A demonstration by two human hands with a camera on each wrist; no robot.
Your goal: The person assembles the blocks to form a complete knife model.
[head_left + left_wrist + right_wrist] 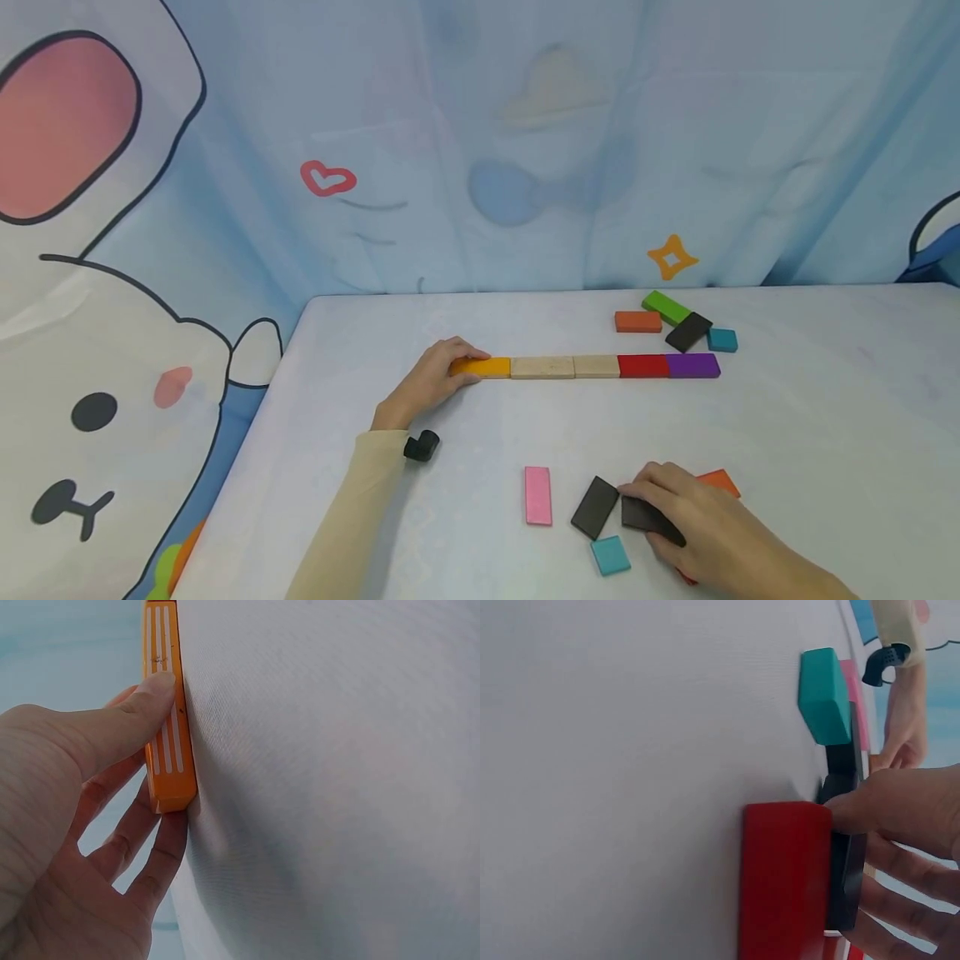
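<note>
My left hand (427,385) pinches a yellow-orange block (491,367) between thumb and fingers, at the left end of a straight row on the table. In that row follow two plain wooden blocks (542,367), a red block (642,366) and a purple block (693,365). In the left wrist view, white stripes run along the orange block (169,742), with the thumb pressed on them. Nearer the front, my right hand (701,529) grips a black block (651,520). A red block (787,877) lies beside that hand in the right wrist view, mostly hidden under it in the head view.
Around the right hand lie another black block (596,507), a teal block (611,556), a pink block (537,496) and an orange block (722,482). Behind the row are green (665,307), orange (638,322), black (688,332) and teal (722,340) blocks. A patterned curtain (450,150) hangs behind.
</note>
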